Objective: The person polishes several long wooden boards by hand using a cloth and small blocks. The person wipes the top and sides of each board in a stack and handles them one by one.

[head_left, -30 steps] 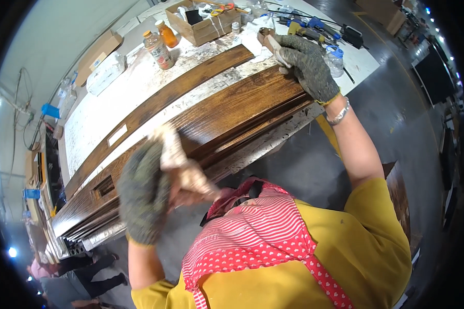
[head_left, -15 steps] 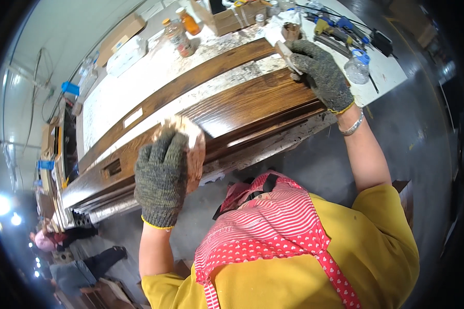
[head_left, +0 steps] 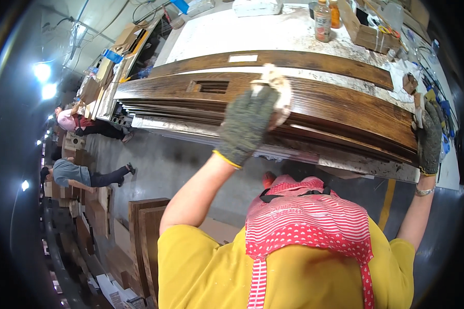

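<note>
Left hand: your gloved left hand (head_left: 247, 123) grips a pale cloth (head_left: 282, 98), fingers pressed together over it; the glove is slightly blurred.
Cloth: it bunches out past your fingertips, from twelve to three o'clock, over the top plank's face.
Top plank: this brown, grained top plank (head_left: 345, 105) heads the stack in front of you, its long axis running from nine o'clock to just past three, bowed by the lens.
Nearer hand: your left is at the plank's middle stretch — the long bare run lies toward three to four o'clock from those fingers.
Slot: the cut slot (head_left: 212, 86) sits at about ten o'clock from your left hand, near the cloth but apart.
Right hand: your gloved right hand (head_left: 429, 136) is at the plank's four o'clock end, seemingly pinching a pale strip (head_left: 419, 110); whether it touches the wood, you cannot tell.
Back plank: a second back plank (head_left: 319, 62) lies toward one o'clock, white table (head_left: 206, 38) showing between the two.
</note>
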Available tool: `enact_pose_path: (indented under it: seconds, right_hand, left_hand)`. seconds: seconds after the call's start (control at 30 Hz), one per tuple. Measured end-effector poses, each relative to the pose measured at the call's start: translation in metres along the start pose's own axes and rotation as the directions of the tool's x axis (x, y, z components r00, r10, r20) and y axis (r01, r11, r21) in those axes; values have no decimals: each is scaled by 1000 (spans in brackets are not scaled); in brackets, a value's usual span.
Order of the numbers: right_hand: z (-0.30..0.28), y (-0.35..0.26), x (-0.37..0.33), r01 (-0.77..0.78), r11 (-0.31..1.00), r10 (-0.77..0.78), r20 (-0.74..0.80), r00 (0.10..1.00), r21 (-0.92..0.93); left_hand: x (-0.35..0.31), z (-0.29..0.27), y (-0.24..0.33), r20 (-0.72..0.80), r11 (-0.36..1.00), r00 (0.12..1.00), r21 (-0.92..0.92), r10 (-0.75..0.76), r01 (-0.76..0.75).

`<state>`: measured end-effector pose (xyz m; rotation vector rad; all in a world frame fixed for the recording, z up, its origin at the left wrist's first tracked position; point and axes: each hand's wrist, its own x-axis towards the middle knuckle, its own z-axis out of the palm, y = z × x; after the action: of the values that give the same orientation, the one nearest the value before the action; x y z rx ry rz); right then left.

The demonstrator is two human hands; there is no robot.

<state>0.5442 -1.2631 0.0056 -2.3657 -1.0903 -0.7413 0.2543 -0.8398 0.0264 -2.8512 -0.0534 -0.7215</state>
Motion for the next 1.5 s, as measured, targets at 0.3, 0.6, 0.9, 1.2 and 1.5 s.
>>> enact_pose_path:
  seconds: [0.3,0.6,0.9,1.2,1.5]
  right_hand:
    - [38,-191,93,-216,607,207,111,972,765]
    - [106,-267,108,-404,593,324,253,912,697]
    - [104,-290,113,-446,600,440,191,877,665]
    - [117,-231,90,203,979,-202,-50,978,16]
    - [123,-279,121,137,991,-137,76,988,5]
  left_hand:
    - [-32,-8,-72,82,999,997,40,12,-16]
    - [-84,-21,-210,285,933,945,266,163,-241]
    - [-108,-31,-301,93,968,995,246,25,-48]
    - [-124,-23,-306,309,957,918,224,-248,183]
    - [-125,-12,-277,143,979,976,147,-163,142]
